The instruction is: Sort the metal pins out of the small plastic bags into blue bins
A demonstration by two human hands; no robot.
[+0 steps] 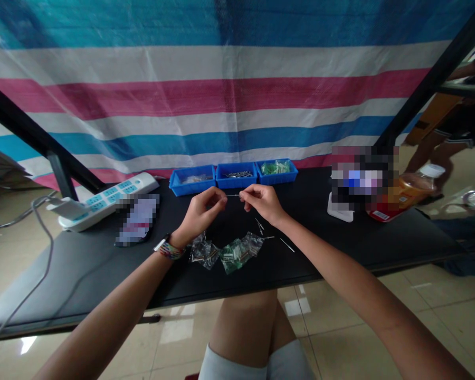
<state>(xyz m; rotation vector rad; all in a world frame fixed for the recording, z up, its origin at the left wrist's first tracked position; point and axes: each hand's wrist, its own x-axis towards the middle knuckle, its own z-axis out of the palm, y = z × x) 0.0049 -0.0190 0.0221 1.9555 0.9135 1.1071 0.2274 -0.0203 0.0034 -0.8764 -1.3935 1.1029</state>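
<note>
In left hand [204,209] and right hand [263,203], both drawn to narrow pinches, with thumbs and forefingers closed at opposite ends of a thin metal pin [233,195]. Held just in front of the middle one of three blue trays [236,183], over a black table [312,208]. Pointing side to side across the view, with long axis close to level, from left fingertips to right. Pale and silvery, slender as a needle, with a slightly thicker spot toward the right-hand end; hidden at both tips by fingers and too small for finer detail. Below the hands, in a loose row on the tabletop, small plastic bags [231,257], partly clear and partly green-tinted, with slim pieces inside. Near the right forearm, a few loose pins [287,245] lying at differing angles. Off to the left, a white power strip [113,198]; to the right, a capped bottle [414,186]. Behind, a striped plastic sheet [237,95].
</note>
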